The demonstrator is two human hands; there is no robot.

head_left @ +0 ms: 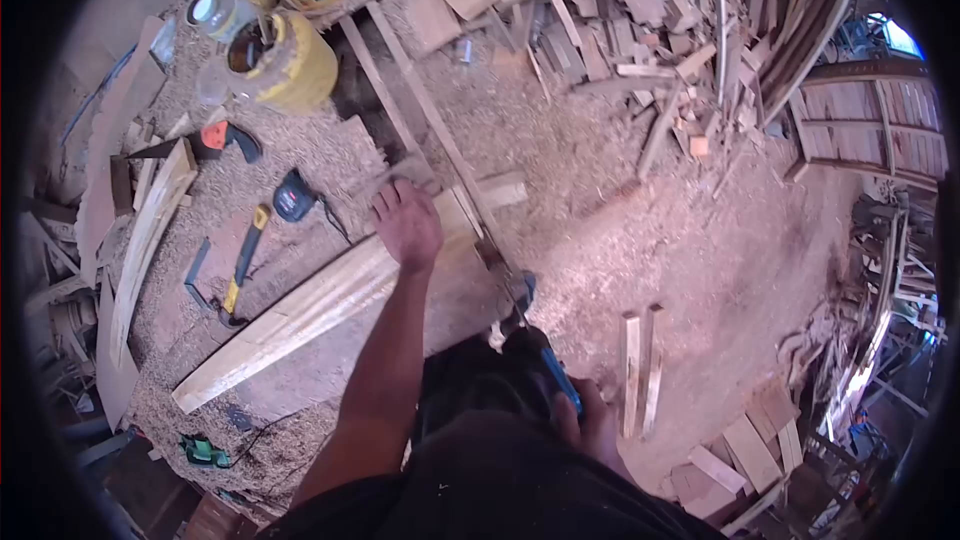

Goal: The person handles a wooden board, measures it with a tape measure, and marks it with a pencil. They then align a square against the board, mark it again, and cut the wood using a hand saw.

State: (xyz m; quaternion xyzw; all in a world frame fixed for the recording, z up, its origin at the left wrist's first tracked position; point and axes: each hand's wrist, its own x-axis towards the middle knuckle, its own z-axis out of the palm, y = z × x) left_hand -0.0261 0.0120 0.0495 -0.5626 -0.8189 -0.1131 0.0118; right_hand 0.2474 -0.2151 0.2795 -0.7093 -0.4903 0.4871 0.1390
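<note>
My left hand [408,228] lies on the far end of a long, pale wooden plank [300,322], its fingers spread over the wood. The plank rests at a slant on a sawdust-strewn work surface. Low in front of my body, my right hand [596,424] is closed around a tool with a blue and black handle [560,382]. The tool points up toward the plank's end; its working end is hard to make out. Left of the plank lie a yellow and black hammer [245,258], a tape measure [294,196] and an orange-handled saw [228,138].
Yellow buckets [300,65] stand at the upper left, beside a clear jar [220,12]. Two narrow wood strips [641,370] are on the floor to the right. Scrap wood [610,30] is heaped at the back. A green power tool [205,451] sits lower left.
</note>
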